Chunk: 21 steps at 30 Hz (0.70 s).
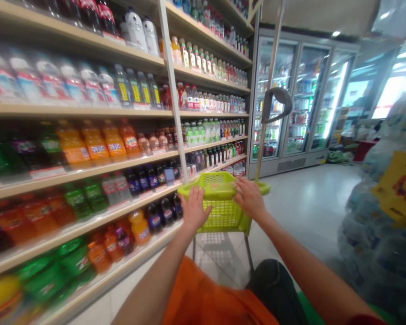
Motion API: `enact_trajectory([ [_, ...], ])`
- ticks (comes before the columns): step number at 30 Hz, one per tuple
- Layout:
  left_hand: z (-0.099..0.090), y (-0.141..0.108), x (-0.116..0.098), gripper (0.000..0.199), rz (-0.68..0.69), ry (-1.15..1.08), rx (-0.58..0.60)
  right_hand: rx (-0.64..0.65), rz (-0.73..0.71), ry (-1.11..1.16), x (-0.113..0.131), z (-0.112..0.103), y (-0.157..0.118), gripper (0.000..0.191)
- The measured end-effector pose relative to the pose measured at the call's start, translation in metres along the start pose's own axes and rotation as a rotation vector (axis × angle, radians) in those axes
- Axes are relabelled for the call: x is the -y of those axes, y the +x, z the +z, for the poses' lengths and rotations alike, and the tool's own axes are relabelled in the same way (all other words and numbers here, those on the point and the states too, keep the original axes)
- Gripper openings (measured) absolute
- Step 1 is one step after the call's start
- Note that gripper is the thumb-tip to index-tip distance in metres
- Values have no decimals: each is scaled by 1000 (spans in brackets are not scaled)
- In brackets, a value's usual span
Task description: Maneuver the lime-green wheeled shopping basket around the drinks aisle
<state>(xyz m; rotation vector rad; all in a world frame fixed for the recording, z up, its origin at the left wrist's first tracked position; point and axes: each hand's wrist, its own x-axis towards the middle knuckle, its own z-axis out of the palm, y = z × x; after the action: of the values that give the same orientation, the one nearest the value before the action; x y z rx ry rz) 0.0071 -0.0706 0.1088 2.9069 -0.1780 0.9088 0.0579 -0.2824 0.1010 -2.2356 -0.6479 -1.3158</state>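
Note:
A lime-green shopping cart point(219, 216) with a perforated basket stands on the floor in front of me. My left hand point(195, 210) lies on the left part of its handle, fingers laid over the rim and the thumb stretched out to the side. Farther right, my right hand point(250, 196) has its fingers curled on the handle near the right corner. Nothing can be seen inside the visible part of the basket.
Long shelves point(77, 169) of bottled drinks run along the left. Glass-door fridges point(307, 99) stand at the back. A metal pole point(269, 81) with a dark loop handle point(277, 105) rises behind the cart. Wrapped water bottles point(365, 234) with a yellow sign point(401, 187) are stacked at right.

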Motion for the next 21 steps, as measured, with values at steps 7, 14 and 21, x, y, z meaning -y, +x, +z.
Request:
enact_trajectory([
  [7,4,-3,-6,63,7,-17,-34,-8,34,-16,21,13,6,36],
  [14,0,-4,1,59,65,34,-21,53,-35,-37,25,7,10,37],
  [21,0,-4,-2,60,58,28,-38,21,31,-36,32,19,10,39],
])
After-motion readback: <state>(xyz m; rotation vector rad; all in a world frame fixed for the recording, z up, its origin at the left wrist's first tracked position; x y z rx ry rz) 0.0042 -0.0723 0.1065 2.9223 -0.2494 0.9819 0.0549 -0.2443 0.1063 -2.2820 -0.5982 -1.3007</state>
